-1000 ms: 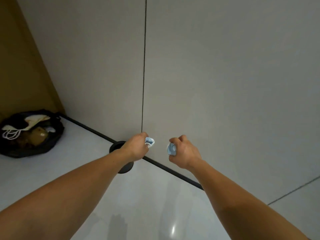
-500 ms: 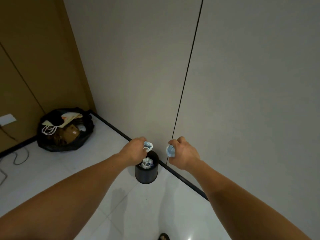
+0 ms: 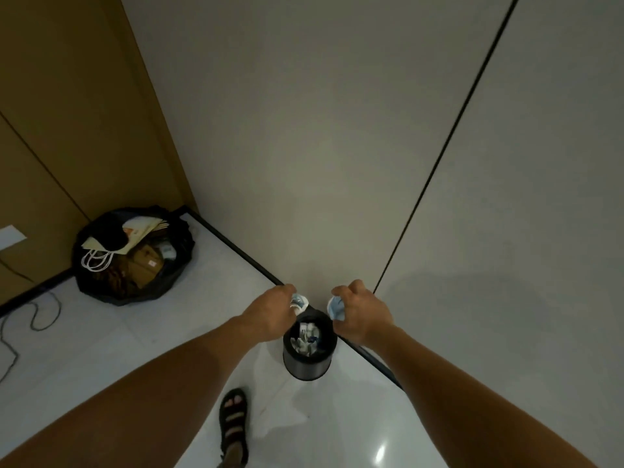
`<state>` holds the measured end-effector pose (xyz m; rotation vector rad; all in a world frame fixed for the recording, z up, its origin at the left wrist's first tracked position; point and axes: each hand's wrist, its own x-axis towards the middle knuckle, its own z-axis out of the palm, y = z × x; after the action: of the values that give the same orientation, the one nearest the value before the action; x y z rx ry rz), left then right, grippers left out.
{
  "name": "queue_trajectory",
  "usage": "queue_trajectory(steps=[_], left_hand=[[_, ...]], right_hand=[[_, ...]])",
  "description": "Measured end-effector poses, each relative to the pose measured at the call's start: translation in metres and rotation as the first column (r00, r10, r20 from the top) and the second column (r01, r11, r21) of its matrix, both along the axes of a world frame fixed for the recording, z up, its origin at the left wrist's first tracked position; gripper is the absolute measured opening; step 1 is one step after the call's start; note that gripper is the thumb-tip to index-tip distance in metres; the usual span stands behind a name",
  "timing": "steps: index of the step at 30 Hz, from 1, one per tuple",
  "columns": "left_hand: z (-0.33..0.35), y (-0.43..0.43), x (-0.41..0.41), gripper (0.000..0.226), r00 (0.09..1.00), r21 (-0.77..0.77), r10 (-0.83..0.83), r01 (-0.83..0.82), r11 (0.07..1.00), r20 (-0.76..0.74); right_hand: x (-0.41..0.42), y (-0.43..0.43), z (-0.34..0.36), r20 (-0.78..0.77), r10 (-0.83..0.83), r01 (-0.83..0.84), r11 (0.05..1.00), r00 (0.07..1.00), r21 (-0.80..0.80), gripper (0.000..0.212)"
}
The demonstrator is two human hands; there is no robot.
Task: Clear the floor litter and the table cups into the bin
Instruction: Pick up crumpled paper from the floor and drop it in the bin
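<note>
Left hand [image 3: 270, 315] gripping crumpled cup [image 3: 299, 303], right hand [image 3: 363, 310] gripping another [image 3: 336, 309] — both over bin [image 3: 309, 364]

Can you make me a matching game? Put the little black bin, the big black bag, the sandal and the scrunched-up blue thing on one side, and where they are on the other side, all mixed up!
Things
1. small round black bin
2. big black plastic rubbish bag
3. dark strappy sandal
4. crumpled pale blue wad

Places
A. gripped in the right hand
B. in the corner by the brown wall
C. standing below the two hands; the left hand grips a white-and-blue wad
D. near the picture's bottom edge

Pairs: 1-C, 2-B, 3-D, 4-A
</note>
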<state>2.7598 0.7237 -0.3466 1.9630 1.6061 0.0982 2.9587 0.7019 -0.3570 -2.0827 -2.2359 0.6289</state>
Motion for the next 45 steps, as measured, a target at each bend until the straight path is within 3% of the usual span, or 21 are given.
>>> queue_trajectory(steps=[11,21,29,33,38,45], left_hand=[[-0.128,0.174,-0.03,0.033,0.966,-0.198,-0.26,0.257,0.946,0.007],[-0.377,0.223,0.007,0.045,0.951,-0.239,-0.307,0.307,0.921,0.039],[-0.533,0.22,0.028,0.057,0.929,-0.189,-0.359,0.338,0.922,-0.092],[-0.542,0.224,0.016,0.077,0.919,-0.157,-0.356,0.331,0.93,-0.172],[-0.494,0.236,0.017,0.075,0.897,-0.193,-0.391,0.355,0.915,-0.204],[-0.397,0.28,0.061,0.075,0.868,-0.131,-0.443,0.424,0.896,-0.223]], right_hand=[[-0.059,0.112,-0.11,-0.038,-0.298,0.283,0.933,0.954,-0.224,0.065],[-0.043,0.135,-0.356,-0.024,-0.498,0.458,0.814,0.867,-0.356,0.061],[-0.04,0.149,-0.514,-0.016,-0.599,0.551,0.746,0.8,-0.375,0.069],[-0.031,0.138,-0.525,-0.022,-0.651,0.595,0.707,0.759,-0.382,0.065],[-0.013,0.124,-0.486,-0.027,-0.653,0.58,0.691,0.757,-0.431,0.066],[0.016,0.131,-0.402,-0.057,-0.623,0.57,0.745,0.78,-0.345,0.074]])
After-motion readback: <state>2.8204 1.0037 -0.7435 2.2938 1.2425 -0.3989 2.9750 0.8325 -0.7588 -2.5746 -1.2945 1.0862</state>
